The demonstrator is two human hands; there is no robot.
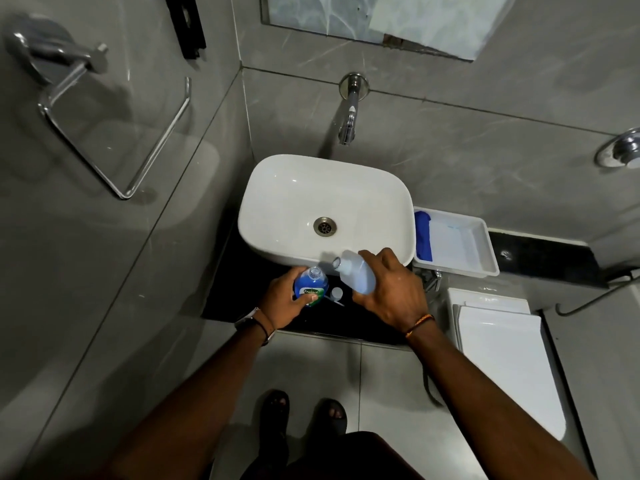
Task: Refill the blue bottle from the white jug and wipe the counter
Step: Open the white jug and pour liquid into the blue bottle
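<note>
Both arms reached forward over the black table [242, 292]. Left hand [282, 301] gripped the upright blue bottle [310, 284]. Right hand [391, 289] held the white jug [353, 273] tipped toward its open top.

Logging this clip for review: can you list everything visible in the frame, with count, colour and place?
blue bottle: 1, blue, cap off, on the counter, held by left hand
white jug: 1, white, tilted toward the bottle, in right hand
pump cap: 1, pale, lying on the counter between the hands
counter: 1, black, under the basin
basin: 1, white, centre
tap: 1, chrome, on the wall above the basin
tray: 1, white, right of the basin
cloth: 1, blue, in the tray
towel ring: 1, chrome, left wall
toilet lid: 1, white, lower right
left hand: 1, grips the bottle
right hand: 1, grips the jug
</note>
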